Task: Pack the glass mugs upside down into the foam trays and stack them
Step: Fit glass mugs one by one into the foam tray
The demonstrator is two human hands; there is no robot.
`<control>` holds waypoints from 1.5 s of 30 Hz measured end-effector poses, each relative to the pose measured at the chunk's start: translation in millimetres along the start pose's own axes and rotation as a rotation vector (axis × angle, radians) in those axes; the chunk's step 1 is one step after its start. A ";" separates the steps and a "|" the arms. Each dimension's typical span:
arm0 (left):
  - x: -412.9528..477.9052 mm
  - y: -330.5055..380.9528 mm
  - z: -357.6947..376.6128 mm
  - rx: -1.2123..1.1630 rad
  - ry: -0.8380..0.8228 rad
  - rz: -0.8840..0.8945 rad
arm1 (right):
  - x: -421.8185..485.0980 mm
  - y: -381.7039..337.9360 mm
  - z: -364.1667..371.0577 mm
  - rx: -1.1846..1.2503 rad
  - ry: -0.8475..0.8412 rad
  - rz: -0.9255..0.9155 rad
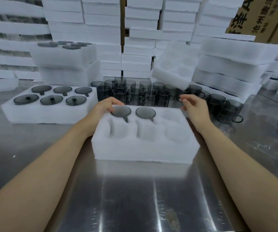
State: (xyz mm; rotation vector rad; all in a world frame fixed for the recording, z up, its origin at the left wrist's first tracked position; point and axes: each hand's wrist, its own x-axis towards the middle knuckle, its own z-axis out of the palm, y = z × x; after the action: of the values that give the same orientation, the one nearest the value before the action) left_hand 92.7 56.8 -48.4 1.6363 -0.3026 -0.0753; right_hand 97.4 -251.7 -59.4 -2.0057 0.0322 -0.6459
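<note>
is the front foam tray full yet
Partly full: the foam tray holds two upside-down mugs in its far row; four pockets sit empty.

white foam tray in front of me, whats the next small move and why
Probably take a loose smoky grey glass mug with the open right hand and set it upside down in the empty back right pocket. The white foam tray holds only the back left mug, gripped by the left hand, and the back middle mug, both inverted.

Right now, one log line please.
foam tray: back-left mug, back-middle mug seated, four slots empty | left hand: grips back-left mug | right hand: holds nothing
</note>
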 end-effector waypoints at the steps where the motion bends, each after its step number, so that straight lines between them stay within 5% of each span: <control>1: 1.0 -2.4 -1.0 -0.032 -0.002 0.009 | 2.6 0.3 5.3 -0.090 -0.050 -0.069; 8: 5.2 -1.0 1.0 0.000 -0.043 0.030 | 32.7 1.2 33.2 -0.351 -0.346 -0.201; 17: 13.3 -1.5 0.9 0.079 0.018 -0.014 | 17.6 7.1 24.7 -0.405 -0.078 -0.232; 22: 8.4 1.8 -0.5 0.037 0.186 -0.010 | 5.9 -0.3 18.0 -0.256 0.034 -0.175; 30: -8.1 0.2 9.7 0.004 0.391 0.060 | -2.4 -36.7 7.4 0.276 0.068 0.182; 38: -9.5 2.6 10.1 -0.033 0.369 0.000 | -3.2 -66.6 -7.0 0.934 -0.029 0.416; 45: -8.9 2.3 10.3 -0.033 0.349 -0.004 | -8.4 -76.0 -7.1 0.615 -0.025 0.359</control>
State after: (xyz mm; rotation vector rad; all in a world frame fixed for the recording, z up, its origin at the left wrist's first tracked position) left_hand 81.4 48.8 -48.2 1.5850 -0.0299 0.2004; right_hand 68.7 -216.2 2.3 -1.3662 0.1559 -0.3418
